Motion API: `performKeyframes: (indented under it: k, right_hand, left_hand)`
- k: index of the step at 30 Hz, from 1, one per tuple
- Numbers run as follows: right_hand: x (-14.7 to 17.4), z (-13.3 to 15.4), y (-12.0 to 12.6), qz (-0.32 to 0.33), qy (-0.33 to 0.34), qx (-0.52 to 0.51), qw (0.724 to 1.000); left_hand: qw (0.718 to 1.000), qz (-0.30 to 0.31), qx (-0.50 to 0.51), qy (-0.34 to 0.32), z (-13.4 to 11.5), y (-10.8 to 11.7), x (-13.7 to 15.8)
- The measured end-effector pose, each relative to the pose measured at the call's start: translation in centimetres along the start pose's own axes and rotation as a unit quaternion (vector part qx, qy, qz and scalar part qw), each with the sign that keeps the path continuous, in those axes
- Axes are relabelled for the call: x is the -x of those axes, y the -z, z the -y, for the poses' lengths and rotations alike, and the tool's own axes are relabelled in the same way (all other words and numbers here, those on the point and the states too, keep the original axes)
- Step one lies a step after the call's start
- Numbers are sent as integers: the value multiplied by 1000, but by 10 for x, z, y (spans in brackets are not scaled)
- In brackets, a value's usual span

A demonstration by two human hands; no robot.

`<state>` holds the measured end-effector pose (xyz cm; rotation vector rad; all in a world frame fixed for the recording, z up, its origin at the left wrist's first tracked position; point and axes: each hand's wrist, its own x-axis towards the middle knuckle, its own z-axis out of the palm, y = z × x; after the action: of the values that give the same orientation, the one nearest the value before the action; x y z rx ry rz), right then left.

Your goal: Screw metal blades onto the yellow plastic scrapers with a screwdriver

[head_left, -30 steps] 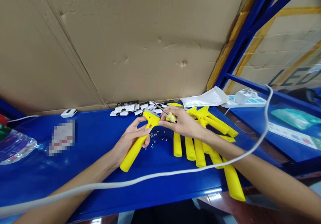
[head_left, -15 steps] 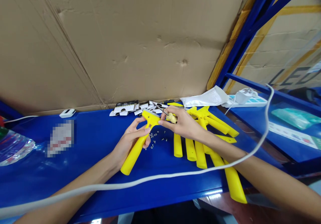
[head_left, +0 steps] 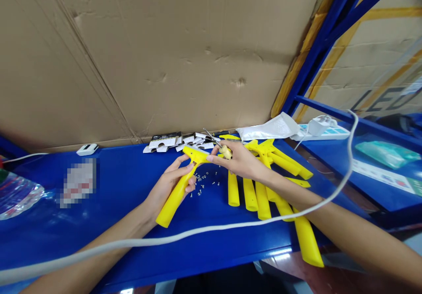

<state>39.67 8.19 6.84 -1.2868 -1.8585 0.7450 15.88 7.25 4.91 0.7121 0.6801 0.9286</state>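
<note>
My left hand (head_left: 171, 183) is wrapped around the neck of a yellow T-shaped scraper (head_left: 173, 199), its head up and its handle slanting down to the left. A screwdriver (head_left: 226, 152) with a pale yellow handle is tucked in my right hand (head_left: 242, 157), its metal shaft pointing up and left, clear of the scraper. My right thumb and fingertips meet the right end of the scraper's head. Small loose screws and nuts (head_left: 199, 193) lie on the blue table (head_left: 132, 193) below my hands. More yellow scrapers (head_left: 250, 195) are piled under my right forearm, which partly hides them.
A white cable (head_left: 184, 240) crosses in front of both forearms. Small black and white boxes (head_left: 165, 141), a white padded bag (head_left: 268, 128) and a power strip (head_left: 331, 132) line the back by the cardboard. One scraper (head_left: 309, 241) juts over the front edge.
The scraper's head has turned slightly in my left hand, showing more of its flat top. The screwdriver's shaft has lifted away from it and points more upward.
</note>
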Motion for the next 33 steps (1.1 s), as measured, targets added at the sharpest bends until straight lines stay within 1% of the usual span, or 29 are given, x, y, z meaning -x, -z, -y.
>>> performKeyframes:
  k: [2, 5, 8, 9, 12, 14, 17, 19, 22, 25, 28, 31, 33]
  right_hand:
    - [0, -2, 0, -17, -15, -39, 999]
    - [2, -4, 8, -28, -14, -87, 996]
    - [4, -6, 24, 3, 9, -78, 997]
    - [5, -7, 30, -1, 29, -62, 998]
    - [6, -12, 42, -62, 106, -18, 992]
    - [6, -13, 45, -113, 138, -36, 983]
    - [6, -8, 45, -191, 144, -89, 967]
    - [7, -2, 45, -239, 146, -97, 955]
    - [8, 4, 44, -281, 189, -106, 935]
    - [9, 2, 39, -288, 249, -105, 919]
    - [10, -2, 33, -266, 291, -85, 915]
    - [12, -7, 29, -237, 303, -75, 920]
    - [12, -9, 28, -232, 302, -67, 922]
  left_hand:
    - [1000, 2, 5, 3, 0, 2, -1]
    - [1000, 2, 10, 4, -2, 3, -1]
    - [1000, -9, 10, 6, -4, 0, 0]
    - [1000, -16, 6, 8, -5, -1, 0]
    - [999, -36, -7, 2, -4, -2, 0]
    - [999, -38, -12, -12, -4, -1, -2]
    - [999, -38, -21, -19, -3, 0, -3]
    - [998, -44, -30, -19, -4, 0, -3]
    - [997, -56, -39, -29, -5, -2, -2]
    - [997, -61, -46, -33, -5, -4, -1]
    - [996, -71, -54, -28, -5, -5, -1]
    - [995, -77, -53, -29, -6, -5, -1]
    - [995, -78, -49, -34, -6, -6, -1]
